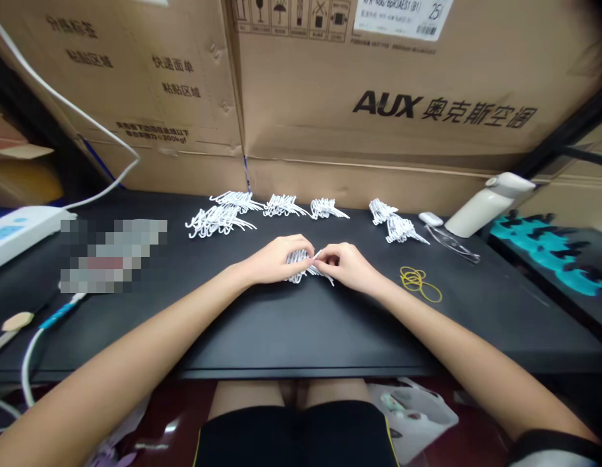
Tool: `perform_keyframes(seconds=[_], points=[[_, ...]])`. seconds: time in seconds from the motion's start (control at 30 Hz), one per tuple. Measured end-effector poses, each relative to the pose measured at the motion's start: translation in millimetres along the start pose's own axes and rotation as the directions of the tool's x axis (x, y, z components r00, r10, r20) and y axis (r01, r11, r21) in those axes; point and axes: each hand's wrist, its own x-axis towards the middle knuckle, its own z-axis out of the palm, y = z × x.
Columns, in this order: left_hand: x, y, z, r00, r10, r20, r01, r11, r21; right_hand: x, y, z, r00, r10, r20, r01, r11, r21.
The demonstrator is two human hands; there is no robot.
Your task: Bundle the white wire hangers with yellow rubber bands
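Observation:
My left hand (280, 261) is closed around a bundle of white hooks (296, 277), low over the middle of the black table (301, 331). Their curved ends show below the fingers. From the right, the fingers of my right hand (348, 264) pinch the straight ends of the same bundle, close to the left fingertips. Whether a single hook is held apart there is hidden. Yellow rubber bands (414, 280) lie to the right of my right hand. Behind my hands, more white hooks lie in piles: a large left pile (220, 219), a middle pile (325, 207) and a right pile (401, 228).
Large cardboard boxes (403, 143) wall off the back. At the right stand a white bottle (481, 211), a small white case (430, 219), clear glasses (451, 243) and a teal object (549, 250). A white power strip (23, 230) and a cable (31, 357) are on the left.

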Motion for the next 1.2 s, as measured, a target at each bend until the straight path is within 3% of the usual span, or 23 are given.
perform_keyframes(seconds=[0.17, 0.43, 0.6, 0.7, 0.93, 1.2], points=[[1.0, 4.5, 2.3, 0.999, -0.042, -0.016, 0.042, 0.998, 0.042, -2.7, -0.2, -1.3, 1.000, -0.006, -0.013, 0.006, 0.999, -0.047], [2.1, 10.8, 6.9, 0.995, -0.097, -0.032, 0.099, 0.992, 0.082, -5.4, 2.8, -7.7, 0.997, -0.004, 0.071, 0.005, 1.000, -0.017], [0.8, 7.6, 4.0, 0.997, -0.071, 0.001, 0.071, 0.997, 0.041, -7.9, 8.6, -0.1, 0.993, -0.081, -0.090, 0.082, 0.997, 0.005], [0.3, 5.4, 3.5, 0.997, -0.082, 0.000, 0.082, 0.996, 0.035, -7.9, 11.0, -0.4, 0.992, -0.079, -0.097, 0.085, 0.995, 0.060], [0.2, 7.5, 6.8, 0.990, -0.134, -0.032, 0.136, 0.989, 0.057, -6.0, 13.8, -10.2, 0.946, -0.322, -0.041, 0.312, 0.937, -0.155], [1.3, 4.9, 3.1, 0.989, -0.145, -0.026, 0.146, 0.988, 0.045, -5.4, 17.9, -15.2, 0.979, -0.153, 0.136, 0.160, 0.986, -0.045]])
